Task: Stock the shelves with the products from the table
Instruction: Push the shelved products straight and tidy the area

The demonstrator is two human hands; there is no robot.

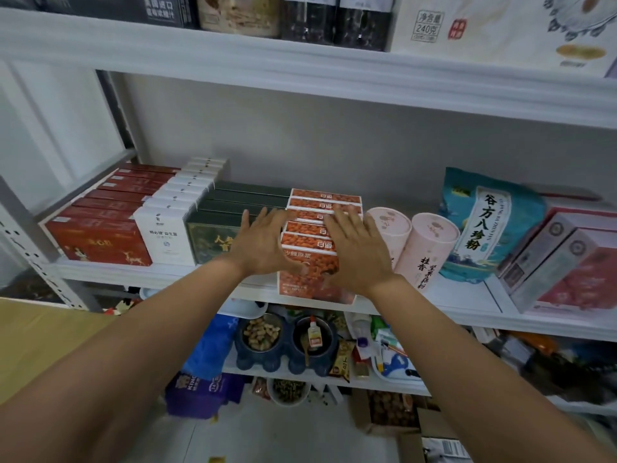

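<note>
A row of orange boxes (pixel 325 198) printed with orange berries stands on the middle white shelf (pixel 434 309). The front orange box (pixel 309 279) juts slightly over the shelf edge. My left hand (pixel 263 243) lies flat with straight fingers against the left side of the row's front boxes. My right hand (pixel 357 250) presses flat with spread fingers on the right side and top of the same boxes. Neither hand curls round a box.
Left of the orange row stand dark green boxes (pixel 233 202), white boxes (pixel 170 233) and red boxes (pixel 100 238). To the right are two pink cylinders (pixel 430 248), a blue bag (pixel 484 225) and pink-grey boxes (pixel 567 262). Lower shelves hold bowls (pixel 263 339) and clutter.
</note>
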